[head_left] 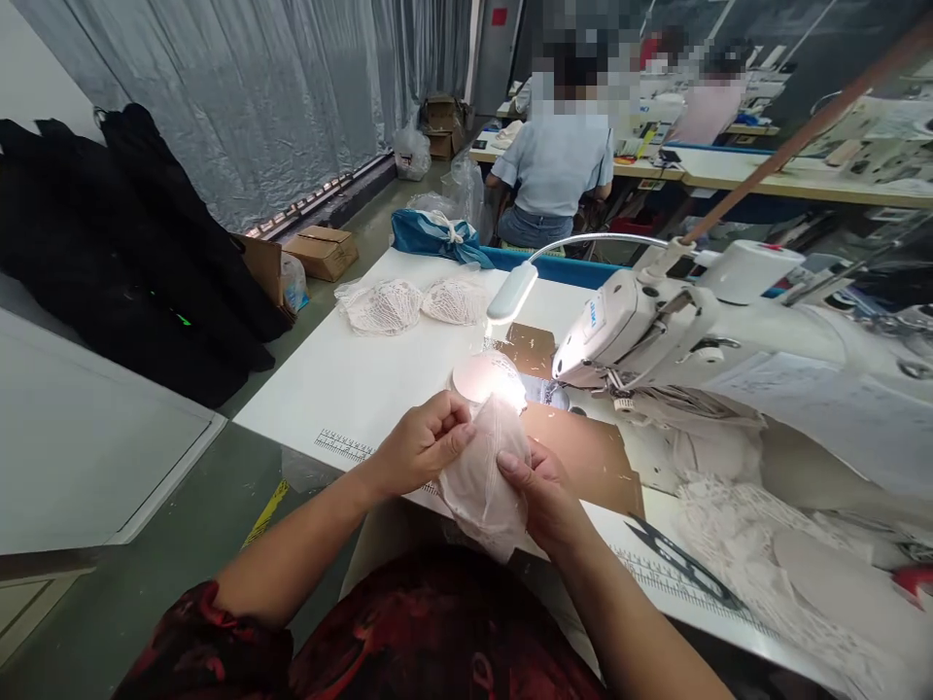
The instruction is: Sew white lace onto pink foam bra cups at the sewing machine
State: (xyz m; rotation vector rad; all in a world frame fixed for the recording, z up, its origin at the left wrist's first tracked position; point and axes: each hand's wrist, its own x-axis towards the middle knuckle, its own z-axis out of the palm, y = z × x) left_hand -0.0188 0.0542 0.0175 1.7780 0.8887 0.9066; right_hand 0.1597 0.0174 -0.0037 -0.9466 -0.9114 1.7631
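Observation:
Both my hands hold a pale, cup-shaped lace fabric piece (485, 472) just above the near edge of the white sewing table (364, 379). My left hand (419, 442) pinches its upper left edge with fingers closed. My right hand (543, 496) grips its right side, thumb on top. Another rounded cup piece (485, 374) lies brightly lit under the lamp (511, 292), just in front of the white sewing machine (656, 331).
Two lace cups in clear plastic (408, 303) lie at the table's far left. Black scissors (681, 564) and a heap of white lace (787, 574) sit to the right. A person in a light blue shirt (558, 165) sits ahead. Black bags (123, 243) and cardboard boxes (321, 251) stand left.

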